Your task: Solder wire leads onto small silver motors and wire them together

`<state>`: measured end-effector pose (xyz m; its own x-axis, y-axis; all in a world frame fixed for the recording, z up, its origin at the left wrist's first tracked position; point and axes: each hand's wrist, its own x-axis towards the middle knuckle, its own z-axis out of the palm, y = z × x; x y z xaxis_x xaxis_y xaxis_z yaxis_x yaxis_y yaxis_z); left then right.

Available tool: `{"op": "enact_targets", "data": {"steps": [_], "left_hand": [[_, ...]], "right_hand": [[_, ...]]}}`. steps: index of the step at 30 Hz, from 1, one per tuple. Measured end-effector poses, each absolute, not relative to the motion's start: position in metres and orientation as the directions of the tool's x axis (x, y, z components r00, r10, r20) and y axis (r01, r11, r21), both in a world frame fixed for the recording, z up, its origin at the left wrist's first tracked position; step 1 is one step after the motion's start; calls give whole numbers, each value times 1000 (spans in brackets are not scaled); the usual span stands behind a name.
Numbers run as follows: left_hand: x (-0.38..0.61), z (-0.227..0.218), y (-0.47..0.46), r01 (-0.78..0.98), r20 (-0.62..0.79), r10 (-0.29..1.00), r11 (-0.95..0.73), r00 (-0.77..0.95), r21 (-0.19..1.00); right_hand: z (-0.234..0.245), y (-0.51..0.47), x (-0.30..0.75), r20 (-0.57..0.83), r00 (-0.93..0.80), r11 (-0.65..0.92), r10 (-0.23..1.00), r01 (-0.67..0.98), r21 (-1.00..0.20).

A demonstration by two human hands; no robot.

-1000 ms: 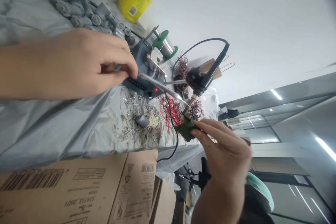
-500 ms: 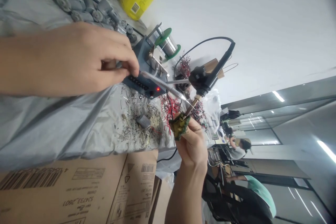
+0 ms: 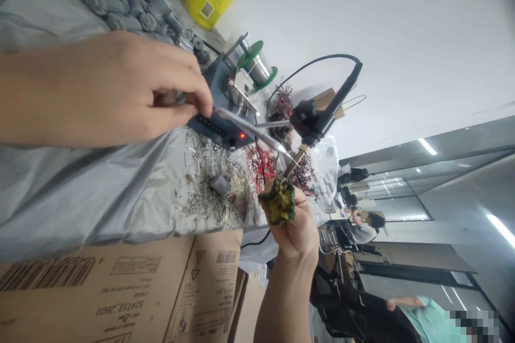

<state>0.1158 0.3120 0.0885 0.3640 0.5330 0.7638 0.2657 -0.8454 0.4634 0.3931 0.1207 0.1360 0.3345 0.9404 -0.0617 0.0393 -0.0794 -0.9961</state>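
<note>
Head view: your right hand (image 3: 296, 231) grips a ragged green-and-yellow sponge (image 3: 277, 204) against the tip of the soldering iron (image 3: 318, 124); should it slip, fingers could burn. Your left hand (image 3: 147, 88) curls beside a slim tube (image 3: 257, 132), grip unclear.

A single camera, worn on the person's head, supplies the view. It faces forward and down across the covered table (image 3: 148, 187). The frame is rolled roughly a quarter turn: scene-up points toward the right edge, as shown by the background co-worker (image 3: 364, 228) at right. Close range: the left hand (image 3: 132, 91) enters from the left edge, the right hand (image 3: 300, 228) from the bottom edge. The soldering iron (image 3: 336, 102) is at near range, right of centre. The wall (image 3: 362, 21) fills the upper right; the room recedes at lower right. The bottom edge crops the cardboard box (image 3: 153, 295) at lower left. The upper right corner is dark.
</note>
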Motion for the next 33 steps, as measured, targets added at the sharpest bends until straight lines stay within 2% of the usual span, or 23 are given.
{"op": "enact_targets", "data": {"steps": [6,10,14,21,24,25,26,27,28,30,33], "left_hand": [[115,89,313,298,750,551,-833,366,467],[111,93,315,328,681,559,-829,474,452],[114,92,315,292,739,548,-836,391,466],[115,89,315,274,745,536,-844,396,462],[113,91,314,278,731,542,-840,414,465],[113,92,314,279,720,544,-839,430,468],[113,92,314,283,708,554,-832,438,477],[113,93,314,286,699,563,-826,441,485],[112,93,314,289,695,567,-823,442,489],[112,92,316,278,705,554,-832,442,480],[112,90,318,246,727,535,-845,431,475]], "right_hand": [[137,125,391,-38,375,-59,926,47,-997],[135,129,390,-24,388,-48,921,52,-997],[132,128,389,-16,381,-52,924,83,-995],[141,115,396,61,373,-40,926,256,-966],[166,96,396,171,398,-7,901,410,-912],[177,90,392,265,409,20,873,513,-858],[188,84,386,442,363,39,820,736,-676],[199,79,378,584,221,61,781,904,-423],[208,76,368,615,77,71,785,974,-213],[223,74,345,595,-149,132,789,989,73],[238,82,319,445,-260,128,857,944,305]]}}
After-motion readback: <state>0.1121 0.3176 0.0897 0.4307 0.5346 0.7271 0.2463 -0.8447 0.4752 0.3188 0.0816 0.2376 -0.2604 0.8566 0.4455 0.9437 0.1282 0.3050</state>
